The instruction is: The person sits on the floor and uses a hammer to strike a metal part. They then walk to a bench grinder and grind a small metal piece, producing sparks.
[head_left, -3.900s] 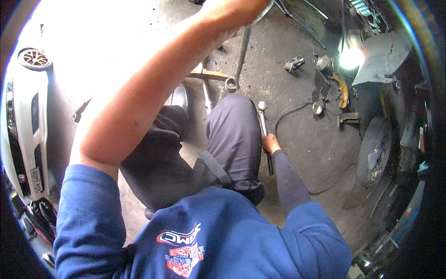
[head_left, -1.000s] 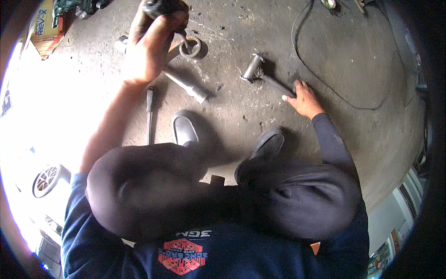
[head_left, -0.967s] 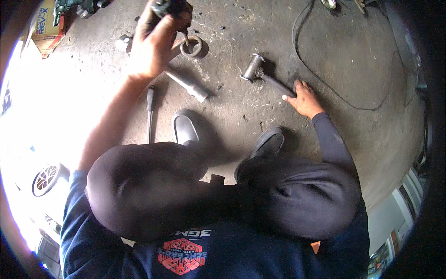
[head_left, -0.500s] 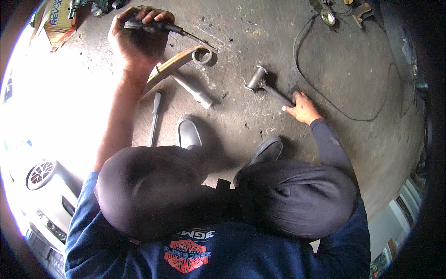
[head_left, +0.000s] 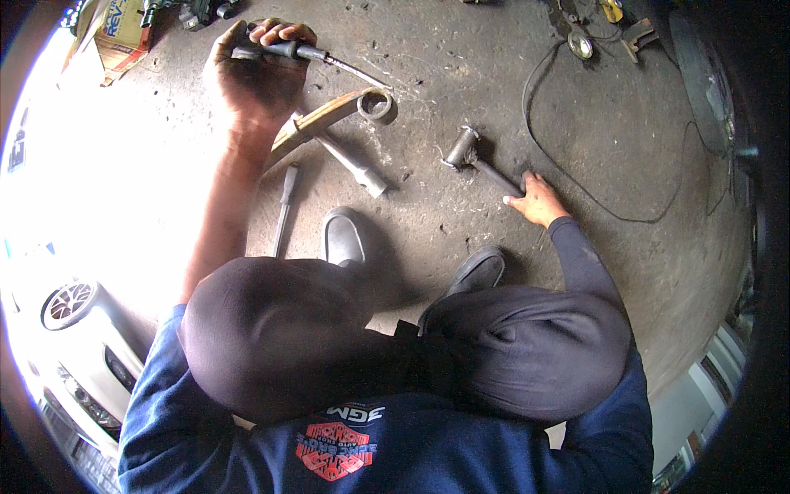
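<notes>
Swung sideways within the last second, the screwdriver point(head_left: 311, 53) in my left hand point(head_left: 259, 78) showed in the head view, fingers curled around it, shaft just beyond the ring-ended bar point(head_left: 329, 112). My right hand point(head_left: 540, 201) gripped the hammer point(head_left: 462, 149); a slack hold, I judged, could let it twist.

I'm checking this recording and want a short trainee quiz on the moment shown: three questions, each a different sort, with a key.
1. What tool is in the left grip?
2. Which part of the hammer does the right grip hold? a) the head; b) the handle.
3. True or false: the ring at the end of the bar lies left of the hammer.

Key: 1, a screwdriver; 2, b; 3, true.
</notes>
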The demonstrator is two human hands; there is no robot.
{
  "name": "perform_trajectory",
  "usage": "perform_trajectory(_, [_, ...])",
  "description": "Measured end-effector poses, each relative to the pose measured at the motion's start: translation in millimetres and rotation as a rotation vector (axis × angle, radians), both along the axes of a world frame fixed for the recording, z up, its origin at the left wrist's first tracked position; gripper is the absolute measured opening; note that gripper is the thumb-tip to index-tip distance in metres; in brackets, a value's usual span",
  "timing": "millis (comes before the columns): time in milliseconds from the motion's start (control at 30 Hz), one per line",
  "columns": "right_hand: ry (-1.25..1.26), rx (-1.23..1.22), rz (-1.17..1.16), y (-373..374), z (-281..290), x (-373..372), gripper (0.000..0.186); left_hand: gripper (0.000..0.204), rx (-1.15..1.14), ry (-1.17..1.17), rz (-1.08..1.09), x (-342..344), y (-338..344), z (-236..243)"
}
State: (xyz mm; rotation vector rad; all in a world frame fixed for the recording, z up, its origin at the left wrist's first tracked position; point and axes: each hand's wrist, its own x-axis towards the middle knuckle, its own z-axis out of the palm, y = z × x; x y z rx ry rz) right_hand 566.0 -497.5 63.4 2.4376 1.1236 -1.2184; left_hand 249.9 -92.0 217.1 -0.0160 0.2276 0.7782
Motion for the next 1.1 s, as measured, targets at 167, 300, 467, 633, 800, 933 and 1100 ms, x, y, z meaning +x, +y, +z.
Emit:
perform_trajectory(167, [-0.049,0.066,0.016,-6,-8,-1,0.098,0.022,0.255,0.210,0.023,6,-7,-13])
perform_trajectory(300, [0.003,0.026,-0.007,-7,-12,3,0.097,0.023,0.578,0.549,-0.021,25,-26,-40])
perform_trajectory(467, [-0.027,0.073,-0.015,-10,-14,1,0.096,0.016,1.284,0.814,-0.187,35,-32,-58])
perform_trajectory(633, [-0.011,0.063,-0.017,-11,-11,1,0.094,0.018,1.268,0.678,-0.377,46,-39,-47])
perform_trajectory(800, [-0.080,0.173,0.075,-6,-2,-16,0.085,0.027,1.639,0.978,-0.502,57,-46,-31])
perform_trajectory(933, [-0.099,0.397,0.251,5,-7,-29,0.068,0.035,1.549,0.985,-0.629,62,-51,-28])
perform_trajectory(1100, [-0.079,0.425,0.230,8,-19,-31,0.052,0.031,1.603,0.979,-0.626,71,-52,-33])
